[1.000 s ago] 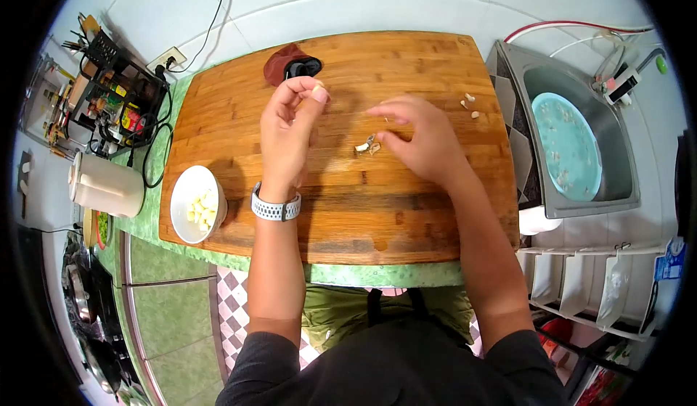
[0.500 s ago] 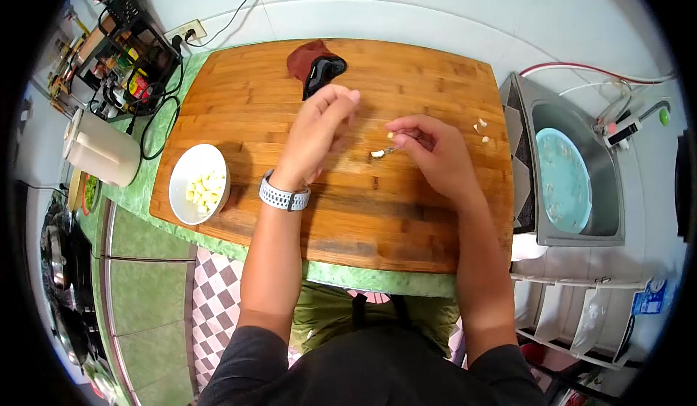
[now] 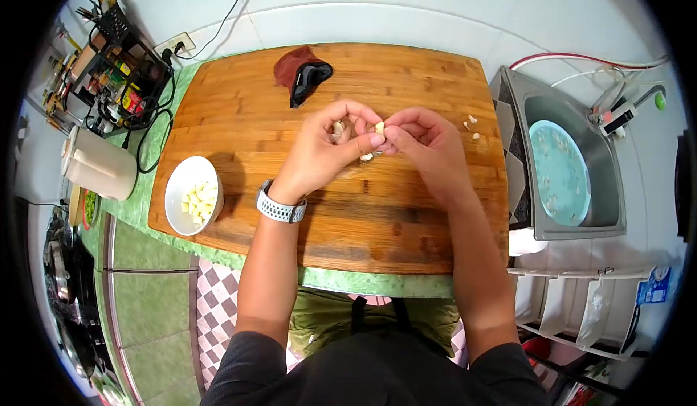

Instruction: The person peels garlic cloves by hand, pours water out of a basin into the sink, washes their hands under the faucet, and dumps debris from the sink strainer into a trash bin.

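Observation:
A pale garlic clove (image 3: 380, 127) is pinched between the fingertips of both hands above the wooden board (image 3: 341, 224). My left hand (image 3: 327, 141), with a watch on its wrist, closes on it from the left. Opposite, my right hand (image 3: 425, 141) grips the clove's other side, its remaining fingers curled. Whitish pieces (image 3: 337, 128) show by the curled fingers of my left hand; whether they are held or lie behind is unclear. Just below the fingertips is a small white bit (image 3: 367, 157) beside something shiny, mostly hidden. A white bowl (image 3: 173, 203) of peeled cloves stands at the board's left.
Garlic scraps (image 3: 472, 120) lie on the board's right side. A dark red and black cloth-like item (image 3: 301, 72) rests at the back. Right of the board is a sink (image 3: 613, 188) holding a light-blue basin (image 3: 548, 126). A pitcher (image 3: 102, 163) and spice rack stand left.
My left hand has moved right and met my right hand at the clove. The right hand has shifted slightly left. The view has shifted a little.

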`<state>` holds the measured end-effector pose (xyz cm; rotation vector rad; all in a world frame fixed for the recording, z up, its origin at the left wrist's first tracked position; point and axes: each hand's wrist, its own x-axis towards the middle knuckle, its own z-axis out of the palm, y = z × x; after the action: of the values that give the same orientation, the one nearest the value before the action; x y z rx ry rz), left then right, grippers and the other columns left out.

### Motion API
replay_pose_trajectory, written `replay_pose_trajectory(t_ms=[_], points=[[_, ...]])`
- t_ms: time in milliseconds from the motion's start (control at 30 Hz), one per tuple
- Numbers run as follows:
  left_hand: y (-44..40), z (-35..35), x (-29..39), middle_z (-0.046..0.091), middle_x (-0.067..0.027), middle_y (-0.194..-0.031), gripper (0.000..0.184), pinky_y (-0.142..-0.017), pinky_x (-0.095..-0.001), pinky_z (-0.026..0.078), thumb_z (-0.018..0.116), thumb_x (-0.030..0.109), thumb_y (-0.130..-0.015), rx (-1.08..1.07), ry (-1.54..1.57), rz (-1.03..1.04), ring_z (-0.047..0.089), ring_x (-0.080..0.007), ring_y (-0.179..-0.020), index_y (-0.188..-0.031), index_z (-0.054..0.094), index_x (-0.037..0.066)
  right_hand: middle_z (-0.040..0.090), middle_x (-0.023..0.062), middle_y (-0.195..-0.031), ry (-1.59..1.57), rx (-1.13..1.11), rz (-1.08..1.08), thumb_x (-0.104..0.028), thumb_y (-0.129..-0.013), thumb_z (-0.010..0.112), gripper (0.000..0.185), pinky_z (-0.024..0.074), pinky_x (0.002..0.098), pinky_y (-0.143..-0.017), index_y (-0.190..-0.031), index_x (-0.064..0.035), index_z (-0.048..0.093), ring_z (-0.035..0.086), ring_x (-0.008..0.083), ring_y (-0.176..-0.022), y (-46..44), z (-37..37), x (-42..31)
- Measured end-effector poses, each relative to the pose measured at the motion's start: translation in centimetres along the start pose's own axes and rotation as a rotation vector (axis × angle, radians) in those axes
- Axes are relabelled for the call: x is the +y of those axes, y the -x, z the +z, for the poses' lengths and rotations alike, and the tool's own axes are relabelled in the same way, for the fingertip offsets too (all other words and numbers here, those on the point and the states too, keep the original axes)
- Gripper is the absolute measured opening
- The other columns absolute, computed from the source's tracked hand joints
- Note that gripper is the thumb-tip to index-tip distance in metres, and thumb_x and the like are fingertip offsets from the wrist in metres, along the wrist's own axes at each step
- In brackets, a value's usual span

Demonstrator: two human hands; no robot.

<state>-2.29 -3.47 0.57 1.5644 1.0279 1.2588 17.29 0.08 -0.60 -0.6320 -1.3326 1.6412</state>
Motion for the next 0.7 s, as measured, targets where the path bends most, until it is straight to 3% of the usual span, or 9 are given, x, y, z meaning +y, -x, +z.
replay_pose_trajectory(t_ms=[133, 200, 267, 300, 367, 400, 633, 700], points=[[0.0, 0.3, 0.6, 0.061, 0.0085, -0.088, 0.019, -0.057, -0.0177, 0.030, 0.078, 0.008, -0.085, 0.061, -0.110, -0.075, 0.035, 0.0001, -0.065, -0.102, 0.070, 0.007, 0.073, 0.0071, -0.093, 0.179, 0.117, -0.118, -0.004, -0.090, 0.070, 0.009, 0.0554, 0.0246, -0.075, -0.098, 0.0012, 0.069, 0.069, 0.0119, -0.085, 0.0, 0.3, 0.8], [-0.1, 0.5, 0.5, 0.055, 0.0100, -0.072, 0.016, -0.050, -0.0186, 0.030, 0.078, 0.010, -0.085, 0.135, -0.213, -0.017, 0.031, 0.0016, -0.056, -0.100, 0.073, 0.006, 0.074, 0.0065, -0.090, 0.252, 0.169, -0.177, -0.004, -0.088, 0.072, 0.008, 0.0554, 0.0248, -0.074, -0.094, 0.0002, 0.071, 0.070, 0.0115, -0.082, 0.1, 0.4, 1.0], [-0.1, 0.6, 0.3, 0.055, 0.0104, -0.072, 0.015, -0.050, -0.0189, 0.028, 0.079, 0.011, -0.085, 0.139, -0.248, -0.017, 0.030, 0.0013, -0.056, -0.099, 0.074, 0.006, 0.073, 0.0073, -0.084, 0.570, 0.243, -0.355, -0.004, -0.084, 0.074, 0.008, 0.0554, 0.0254, -0.069, -0.091, -0.0024, 0.072, 0.070, 0.0126, -0.076, 0.1, 0.6, 1.0], [-0.2, 0.6, 0.2, 0.055, 0.0107, -0.071, 0.014, -0.049, -0.0192, 0.026, 0.080, 0.012, -0.085, 0.153, -0.282, -0.014, 0.029, 0.0010, -0.055, -0.097, 0.075, 0.007, 0.073, 0.0073, -0.084, 0.568, 0.249, -0.353, -0.004, -0.084, 0.074, 0.008, 0.0554, 0.0254, -0.069, -0.091, -0.0024, 0.072, 0.070, 0.0126, -0.076, 0.1, 0.6, 1.1], [-0.1, 0.6, 0.1, 0.061, 0.0097, -0.078, 0.014, -0.051, -0.0187, 0.026, 0.080, 0.010, -0.084, 0.146, -0.281, -0.040, 0.030, 0.0011, -0.057, -0.097, 0.075, 0.007, 0.071, 0.0095, -0.079, 0.671, 0.267, -0.485, -0.004, -0.080, 0.074, 0.011, 0.0553, 0.0260, -0.066, -0.091, -0.0032, 0.071, 0.070, 0.0155, -0.071, 0.1, 0.6, 1.2], [-0.1, 0.5, 0.1, 0.067, 0.0088, -0.086, 0.014, -0.052, -0.0182, 0.025, 0.080, 0.009, -0.084, 0.145, -0.280, -0.063, 0.030, 0.0011, -0.058, -0.096, 0.075, 0.007, 0.071, 0.0095, -0.079, 0.670, 0.270, -0.483, -0.004, -0.080, 0.074, 0.011, 0.0553, 0.0260, -0.066, -0.091, -0.0032, 0.071, 0.070, 0.0155, -0.071, 0.1, 0.5, 1.1], [0.1, 0.4, 0.4, 0.066, 0.0094, -0.083, 0.014, -0.052, -0.0192, 0.023, 0.078, 0.008, -0.086, 0.143, -0.253, -0.099, 0.028, 0.0015, -0.058, -0.099, 0.076, 0.006, 0.070, 0.0078, -0.077, 0.642, 0.258, -0.435, -0.003, -0.080, 0.073, 0.009, 0.0547, 0.0259, -0.066, -0.088, -0.0028, 0.069, 0.068, 0.0135, -0.069, 0.2, 0.7, 0.7], [0.1, 0.4, 0.7, 0.069, 0.0057, -0.090, 0.014, -0.056, -0.0175, 0.035, 0.076, 0.007, -0.088, 0.127, -0.230, -0.154, 0.042, 0.0018, -0.064, -0.102, 0.074, 0.004, 0.070, 0.0068, -0.076, 0.600, 0.265, -0.419, -0.003, -0.080, 0.073, 0.009, 0.0545, 0.0255, -0.067, -0.088, -0.0027, 0.069, 0.068, 0.0117, -0.069, 0.2, 0.7, 0.8]])
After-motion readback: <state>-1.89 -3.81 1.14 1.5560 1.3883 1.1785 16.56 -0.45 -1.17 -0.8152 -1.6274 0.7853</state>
